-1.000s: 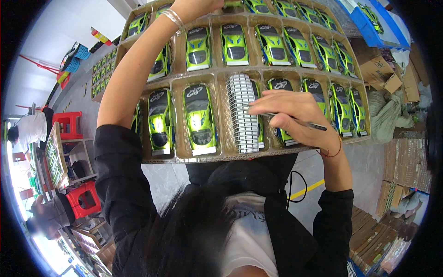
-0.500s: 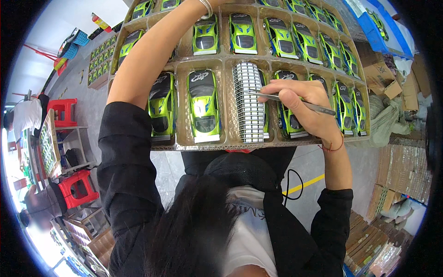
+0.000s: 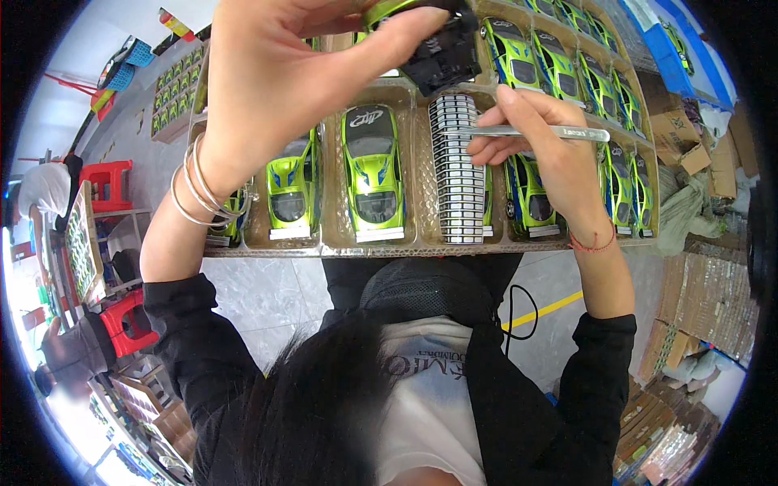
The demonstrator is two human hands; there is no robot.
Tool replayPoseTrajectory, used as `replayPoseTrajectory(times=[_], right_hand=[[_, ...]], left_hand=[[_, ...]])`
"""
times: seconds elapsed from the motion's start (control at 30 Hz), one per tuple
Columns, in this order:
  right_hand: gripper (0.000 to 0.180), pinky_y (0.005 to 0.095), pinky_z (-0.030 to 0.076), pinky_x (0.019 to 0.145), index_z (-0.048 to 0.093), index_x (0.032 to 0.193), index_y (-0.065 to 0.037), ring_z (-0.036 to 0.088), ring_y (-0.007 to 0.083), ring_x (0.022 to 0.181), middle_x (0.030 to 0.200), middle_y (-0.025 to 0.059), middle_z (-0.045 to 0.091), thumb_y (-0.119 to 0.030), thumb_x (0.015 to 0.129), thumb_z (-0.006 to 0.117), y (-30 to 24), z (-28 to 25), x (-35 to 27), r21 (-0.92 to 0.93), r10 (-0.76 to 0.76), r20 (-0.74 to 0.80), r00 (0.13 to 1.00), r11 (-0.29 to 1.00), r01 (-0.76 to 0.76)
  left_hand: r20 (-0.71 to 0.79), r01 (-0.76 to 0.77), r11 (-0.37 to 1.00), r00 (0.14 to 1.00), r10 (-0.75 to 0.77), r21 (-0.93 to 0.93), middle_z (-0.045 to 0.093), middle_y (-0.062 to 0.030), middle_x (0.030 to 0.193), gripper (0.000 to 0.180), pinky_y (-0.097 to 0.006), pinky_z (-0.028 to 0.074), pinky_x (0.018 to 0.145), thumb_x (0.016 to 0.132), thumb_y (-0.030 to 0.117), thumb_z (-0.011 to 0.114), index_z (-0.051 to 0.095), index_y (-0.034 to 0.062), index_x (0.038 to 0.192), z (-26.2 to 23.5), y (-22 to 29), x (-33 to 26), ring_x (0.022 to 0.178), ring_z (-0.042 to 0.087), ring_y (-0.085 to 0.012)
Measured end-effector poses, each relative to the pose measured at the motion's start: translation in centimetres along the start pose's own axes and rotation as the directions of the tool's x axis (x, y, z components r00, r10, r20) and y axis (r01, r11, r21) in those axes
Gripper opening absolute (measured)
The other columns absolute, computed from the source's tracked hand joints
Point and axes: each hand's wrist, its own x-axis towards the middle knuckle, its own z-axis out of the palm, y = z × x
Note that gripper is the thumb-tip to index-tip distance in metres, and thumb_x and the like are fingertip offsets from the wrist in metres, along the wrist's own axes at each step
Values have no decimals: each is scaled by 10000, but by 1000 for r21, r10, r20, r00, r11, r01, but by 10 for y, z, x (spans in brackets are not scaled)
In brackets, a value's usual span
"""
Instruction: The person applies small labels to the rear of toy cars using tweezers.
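Note:
Raised over the tray, my left hand [image 3: 279, 89] is closed round a green toy car [image 3: 444, 50], whose black underside faces me. My right hand [image 3: 551, 150] grips metal tweezers [image 3: 571, 133] between thumb and fingers. The tweezer tips lie over the upper part of a long sheet of small black-and-white stickers [image 3: 459, 190]. That sheet rests in a compartment of the clear plastic tray [image 3: 331, 248], partly covering another car. Green-and-black toy cars [image 3: 374, 174] sit in the compartments beside it.
Stacked flattened cardboard [image 3: 705, 304] and an open carton [image 3: 677, 134] stand on the right, below a blue bin [image 3: 664, 49]. At left are red stools [image 3: 126, 324] and a seated person [image 3: 77, 356]. A yellow line [image 3: 547, 310] crosses the floor.
My left hand has come back from the far side of the tray and now holds a toy car up. My right hand and tweezers have shifted slightly up and right over the stickers.

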Motion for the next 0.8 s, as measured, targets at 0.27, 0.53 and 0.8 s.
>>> replayPoseTrajectory(times=[0.27,0.53,0.8], right_hand=[[380,250,534,605,685,920,34,713,191,675,785,145,718,-300,1022,535,0,5,-2,-7,-7,-25,1000,1000,7],[385,229,499,573,678,916,24,694,152,654,784,123,717,-311,1030,526,4,9,2,-85,-33,-26,999,996,30],[392,252,507,603,663,905,37,670,153,644,776,138,709,-282,1050,488,5,6,2,-170,-138,13,990,976,138]], left_hand=[[132,104,994,986,-106,16,755,-108,928,330,-224,578,720,832,41,774,704,-24,1148,-11,13,-11,802,696,-82],[78,7,999,997,-5,-33,756,-141,966,329,-241,588,740,817,33,780,709,-28,1133,-1,6,-15,836,720,-115],[128,-35,999,991,38,-32,753,-138,959,370,-247,590,742,807,36,787,695,-16,1161,-2,4,-17,837,733,-142]])
